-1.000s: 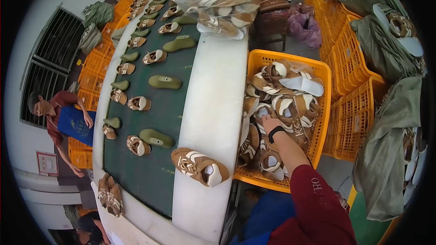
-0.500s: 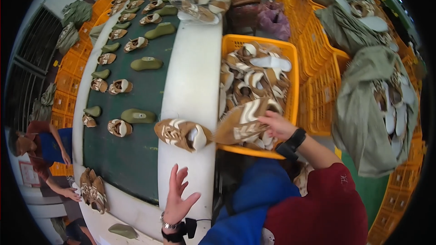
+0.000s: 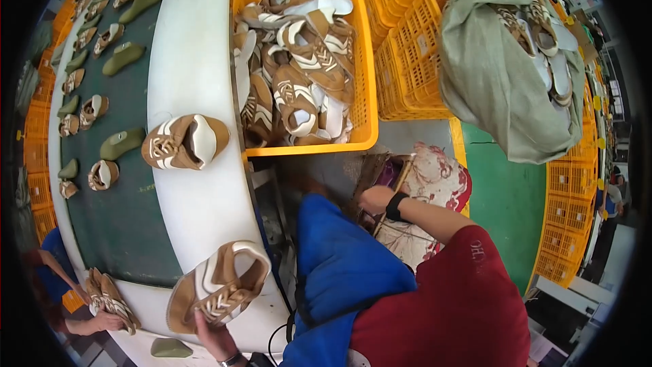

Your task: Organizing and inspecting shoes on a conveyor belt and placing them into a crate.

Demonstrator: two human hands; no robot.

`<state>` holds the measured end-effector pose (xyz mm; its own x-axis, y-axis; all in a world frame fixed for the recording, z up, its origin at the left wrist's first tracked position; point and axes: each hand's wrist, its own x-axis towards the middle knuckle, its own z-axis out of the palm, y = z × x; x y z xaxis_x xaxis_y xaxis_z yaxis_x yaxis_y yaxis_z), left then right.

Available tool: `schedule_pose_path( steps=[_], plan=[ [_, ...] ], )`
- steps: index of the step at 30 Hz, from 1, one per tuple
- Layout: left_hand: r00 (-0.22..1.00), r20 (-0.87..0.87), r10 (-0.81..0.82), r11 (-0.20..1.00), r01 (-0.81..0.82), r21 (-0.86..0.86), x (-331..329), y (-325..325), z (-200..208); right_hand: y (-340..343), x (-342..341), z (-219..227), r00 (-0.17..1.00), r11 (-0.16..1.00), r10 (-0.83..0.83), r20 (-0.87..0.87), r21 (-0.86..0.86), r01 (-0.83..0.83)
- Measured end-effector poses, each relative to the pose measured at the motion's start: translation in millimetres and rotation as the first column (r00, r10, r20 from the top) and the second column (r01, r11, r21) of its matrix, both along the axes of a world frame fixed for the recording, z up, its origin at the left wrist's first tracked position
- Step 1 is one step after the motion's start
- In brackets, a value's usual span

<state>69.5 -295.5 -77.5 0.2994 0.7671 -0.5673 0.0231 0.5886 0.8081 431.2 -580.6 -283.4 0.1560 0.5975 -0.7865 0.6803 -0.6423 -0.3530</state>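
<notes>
My left hand [image 3: 216, 340] grips a brown shoe [image 3: 219, 287] with white stripes and laces, held tilted above the conveyor's white edge. My right hand [image 3: 375, 199] is low beside my knee, over an open box [image 3: 405, 175] with a purple lining or bag inside. The fingers of that hand point down and are mostly hidden, so what they hold is unclear. Another brown and white shoe [image 3: 216, 141] rests on the white edge [image 3: 197, 47] of the conveyor. Ahead of me an orange crate [image 3: 369, 88] is heaped with similar shoes.
Shoes and green shoe lasts [image 3: 123, 143] stand in rows on the dark green belt [image 3: 129, 224]. At far left, a co-worker's hand [image 3: 107, 321] touches a pair of shoes. A flowered cushion [image 3: 438, 183] is beside the box; stacked crates [image 3: 414, 47] and a green cloth with shoes [image 3: 506, 109] lie right.
The shoe that was in my right hand over the crate is now in my left hand, which was open. My right hand has dropped toward the box. The view has turned right.
</notes>
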Motion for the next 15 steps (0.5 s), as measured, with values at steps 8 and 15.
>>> schedule_pose_path(
  steps=[8,15],
  plan=[
    [0.988,0.043,0.146,0.989,-0.147,0.013,-48.0,20.7,7.4,-27.8,31.4,-76.2,0.919,0.724,0.393,0.002,-0.617,-0.308],
    [0.966,0.041,0.257,0.966,-0.255,-0.040,-32.9,73.8,-5.4,16.4,-14.8,-79.8,0.839,0.747,0.528,-0.132,-0.398,-0.533]
  ],
)
